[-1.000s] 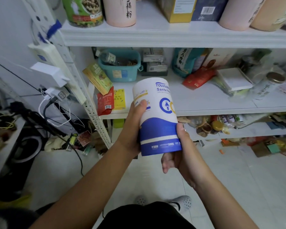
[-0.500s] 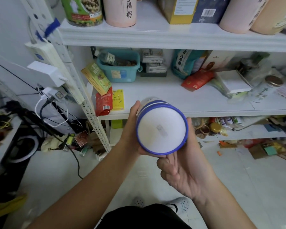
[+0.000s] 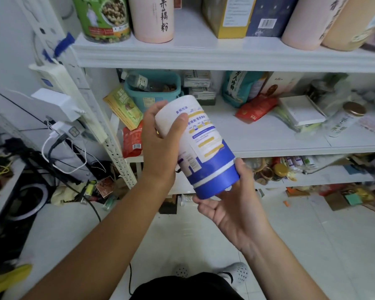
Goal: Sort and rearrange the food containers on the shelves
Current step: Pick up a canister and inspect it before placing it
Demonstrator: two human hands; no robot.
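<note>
Fingers of left hand (image 3: 158,146) and right hand (image 3: 236,204) grip tilted canister (image 3: 206,152), Chinese label blurred.

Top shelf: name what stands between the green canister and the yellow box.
In the head view, one pink canister with black characters stands between the green canister and the yellow box.

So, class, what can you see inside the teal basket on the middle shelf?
A clear bottle lies tilted across the top of the teal basket, with brownish items beside it. The basket's wall hides anything lower down.
</note>
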